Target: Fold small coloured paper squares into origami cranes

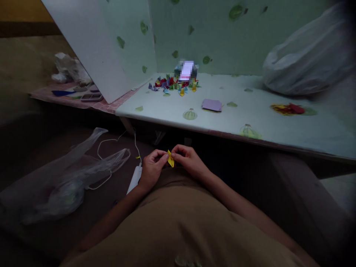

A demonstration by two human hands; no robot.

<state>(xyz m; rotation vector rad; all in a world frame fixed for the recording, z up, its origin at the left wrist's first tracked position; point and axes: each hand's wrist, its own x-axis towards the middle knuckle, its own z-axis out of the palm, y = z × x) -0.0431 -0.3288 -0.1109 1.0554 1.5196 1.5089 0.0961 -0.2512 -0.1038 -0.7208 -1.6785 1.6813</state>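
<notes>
Between my two hands is a small piece of folded yellow paper [171,158], pointed at its top and bottom. My left hand [153,165] pinches its left side between thumb and fingers. From the other side my right hand [190,160] grips it the same way, fingers curled. Both hands are over my lap, just below the table's front edge. On the table beyond lies a cluster of small folded paper cranes [174,84] in several colours. Nearer, a stack of square purple paper [211,105] rests flat.
A lit phone [186,70] leans behind the cranes. Red and yellow paper pieces [287,109] lie at the right, below a large white plastic bag [308,55]. At my left are a clear plastic bag [66,196], a white power strip [135,179] and its cable.
</notes>
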